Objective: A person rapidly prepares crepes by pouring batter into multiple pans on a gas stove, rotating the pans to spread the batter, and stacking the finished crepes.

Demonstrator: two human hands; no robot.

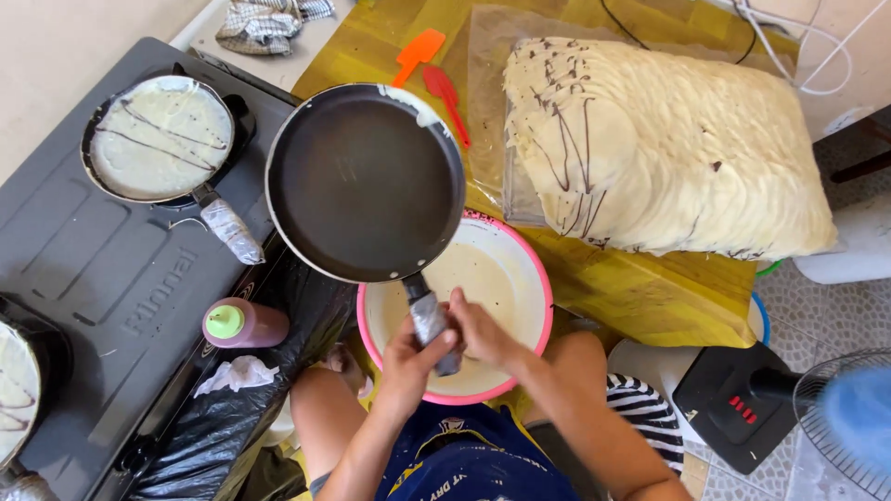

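Near the bottom centre of the frame, left hand point(406, 364) and right hand point(475, 329) both wrapped tight around the foil-covered handle point(431, 325) of a dark frying pan point(365, 182), fingers closed from either side, probably to steady the weight of the disc at the far end. Directly beneath the hands, a pink-rimmed basin of pale batter point(515, 269), resting between the knees. Extending up and away from the grip, the pan itself, held level above the basin's far edge and partly covering it, surface bare and black apart from a smear of batter along the upper right rim; placed so, it seems, that any drip falls back into the basin. To the lower left, a squeeze bottle with a green cap point(243, 323) lying on its side on the black stove top point(102, 269), within easy reach, a crumpled tissue point(238, 374) just below it. Further up in the left part of the frame, a second pan point(162, 137) sitting on the stove with a pale crepe streaked by dark lines. At upper right, well apart from the hands, a big stack of finished crepes point(668, 148) on plastic sheeting over a yellow table point(650, 288), with an orange spatula point(418, 54) and a red spoon point(448, 97) just beside it. At lower right, part of a floor fan point(840, 408).
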